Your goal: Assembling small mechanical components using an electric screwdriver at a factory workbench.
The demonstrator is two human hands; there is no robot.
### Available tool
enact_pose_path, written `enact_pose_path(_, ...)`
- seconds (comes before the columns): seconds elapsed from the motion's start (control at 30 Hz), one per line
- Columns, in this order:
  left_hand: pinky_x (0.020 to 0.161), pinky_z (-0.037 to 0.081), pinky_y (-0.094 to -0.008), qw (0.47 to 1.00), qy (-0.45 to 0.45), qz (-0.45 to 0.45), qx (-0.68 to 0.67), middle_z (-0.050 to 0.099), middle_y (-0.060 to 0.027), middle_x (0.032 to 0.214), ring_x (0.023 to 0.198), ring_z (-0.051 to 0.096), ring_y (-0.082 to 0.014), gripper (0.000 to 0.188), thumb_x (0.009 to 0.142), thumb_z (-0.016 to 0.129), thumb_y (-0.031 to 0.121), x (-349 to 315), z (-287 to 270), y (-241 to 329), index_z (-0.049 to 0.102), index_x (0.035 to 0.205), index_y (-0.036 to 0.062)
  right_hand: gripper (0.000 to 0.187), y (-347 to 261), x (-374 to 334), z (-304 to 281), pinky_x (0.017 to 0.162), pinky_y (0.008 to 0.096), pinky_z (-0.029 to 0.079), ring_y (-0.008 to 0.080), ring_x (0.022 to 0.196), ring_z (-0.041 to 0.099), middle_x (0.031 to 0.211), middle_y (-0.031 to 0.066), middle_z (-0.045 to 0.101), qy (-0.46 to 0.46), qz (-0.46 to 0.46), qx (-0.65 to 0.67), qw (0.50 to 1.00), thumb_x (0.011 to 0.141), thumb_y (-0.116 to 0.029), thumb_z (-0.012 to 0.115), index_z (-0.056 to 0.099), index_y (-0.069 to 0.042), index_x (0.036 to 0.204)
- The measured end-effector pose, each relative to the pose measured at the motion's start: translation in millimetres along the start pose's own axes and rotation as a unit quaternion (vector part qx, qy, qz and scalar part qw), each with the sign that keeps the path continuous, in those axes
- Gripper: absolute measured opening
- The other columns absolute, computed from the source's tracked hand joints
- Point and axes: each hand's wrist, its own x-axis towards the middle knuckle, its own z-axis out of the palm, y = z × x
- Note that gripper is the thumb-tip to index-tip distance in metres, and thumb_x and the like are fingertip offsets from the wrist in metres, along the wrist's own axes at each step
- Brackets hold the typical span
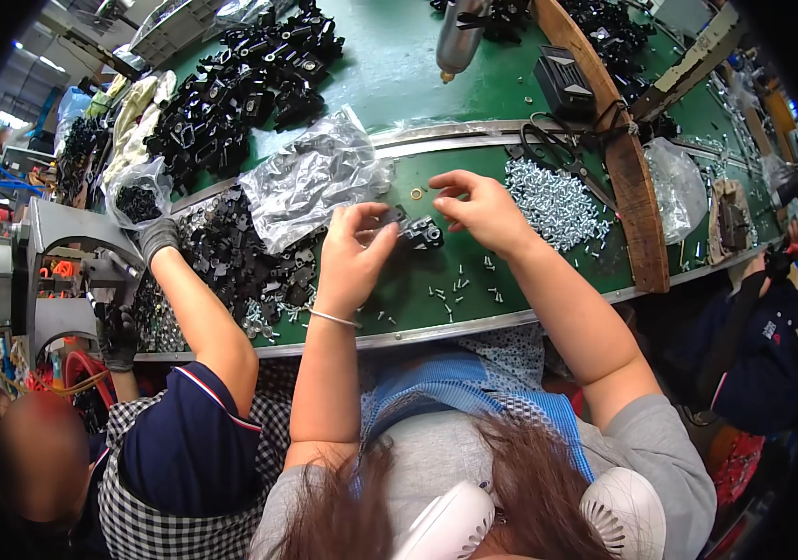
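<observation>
My left hand [352,257] is closed on a small black part [422,233] with holes in it, which sticks out to the right past my thumb and fingertips. To the right, my right hand [485,215] hovers over the green table with fingers bent and apart, and no thing shows in it. Between the hands, a little farther off, a small brass-coloured ring [416,194] lies on the table. Beside my right hand spreads a pile of silver screws [557,205]. Several loose screws [455,287] are scattered nearer the table's front edge.
A crumpled clear plastic bag [315,177] lies beyond my left hand, near heaps of black parts [249,84]. A silver power screwdriver [462,42] hangs overhead. Scissors [567,159] and a curved wooden board [637,205] are at right. A co-worker's gloved hand [158,238] works at left.
</observation>
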Motion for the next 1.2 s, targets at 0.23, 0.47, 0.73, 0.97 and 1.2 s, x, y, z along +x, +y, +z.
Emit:
enact_pose_path(0.23, 0.070, 0.049, -0.0265, 0.983, 0.002, 0.105, 0.150, 0.054, -0.0064, 0.089, 0.078, 0.059, -0.0161, 0.028, 0.078, 0.072, 0.011, -1.6, 18.0, 5.0, 0.064, 0.103, 0.0024, 0.025, 7.3, -32.9, -21.3, 0.063, 0.0220, 0.050, 0.0075, 0.074, 0.056, 0.079, -0.0010, 0.056, 0.064, -0.014, 0.063, 0.996, 0.087, -0.010, 0.063, 0.063, -0.002, 0.111)
enact_pose_path(0.47, 0.069, 0.050, -0.0280, 0.989, -0.017, 0.069, 0.128, 0.054, -0.0066, 0.089, 0.078, 0.059, -0.0162, 0.028, 0.077, 0.073, 0.012, -2.2, 16.2, 3.3, 0.065, 0.103, 0.0036, 0.022, 17.7, -52.2, -48.5, 0.067, 0.0289, 0.051, 0.0140, 0.071, 0.059, 0.083, 0.0038, 0.061, 0.103, -0.105, -0.173, 0.974, 0.083, -0.013, 0.066, 0.067, -0.003, 0.103)
enact_pose_path(0.73, 0.073, 0.051, -0.0266, 0.992, -0.005, 0.051, 0.113, 0.051, -0.0057, 0.093, 0.078, 0.059, -0.0145, 0.027, 0.078, 0.073, 0.011, -3.6, 17.2, -0.5, 0.065, 0.103, 0.0031, 0.010, 22.2, -31.7, -19.9, 0.072, 0.0415, 0.053, 0.0320, 0.079, 0.064, 0.084, 0.0113, 0.061, 0.118, -0.195, -0.458, 0.859, 0.077, -0.015, 0.063, 0.065, -0.006, 0.080)
enact_pose_path(0.97, 0.075, 0.049, -0.0266, 0.997, 0.005, 0.063, 0.036, 0.053, -0.0066, 0.095, 0.081, 0.059, -0.0155, 0.025, 0.080, 0.071, 0.010, -6.9, 15.0, -0.5, 0.065, 0.103, 0.0016, 0.007, 41.5, -14.4, -17.1, 0.065, 0.0418, 0.054, 0.0309, 0.075, 0.064, 0.081, 0.0128, 0.061, 0.095, -0.208, -0.519, 0.824, 0.074, -0.012, 0.061, 0.060, -0.005, 0.073)
enact_pose_path(1.2, 0.074, 0.048, -0.0284, 0.985, -0.025, 0.086, 0.145, 0.055, -0.0080, 0.091, 0.084, 0.059, -0.0182, 0.025, 0.079, 0.070, 0.009, -8.5, 17.1, 7.5, 0.065, 0.103, 0.0016, 0.007, 37.9, -12.0, -12.0, 0.063, 0.0414, 0.054, 0.0305, 0.075, 0.065, 0.078, 0.0125, 0.062, 0.102, -0.224, -0.505, 0.827, 0.074, -0.013, 0.061, 0.060, -0.006, 0.072)
